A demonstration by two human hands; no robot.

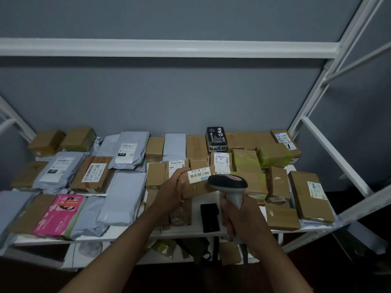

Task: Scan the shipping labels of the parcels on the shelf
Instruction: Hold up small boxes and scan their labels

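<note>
While it is tilted up off the shelf, the brown cardboard parcel sits at the middle of the view, its white shipping label with a barcode turned toward the camera. The left hand grips this parcel at its left end: the fingers curl round the near edge and the thumb lies along the top by the label's left side. Just right of the label, the head of a grey and black barcode scanner hangs over the parcel's right end, close enough that it covers the label's corner. The right hand is wrapped tightly round the scanner's pale handle, fingers closed about it; whether a finger presses the trigger cannot be told.

Below the raised parcel, a small black box lies on bare white shelf between the two wrists. Around it the shelf is packed with other parcels: grey plastic mailers and a pink packet to the left, brown cartons, some bound in yellowish tape, to the right, and a black printed box standing toward the back. White metal uprights frame the rack against a grey wall.
</note>
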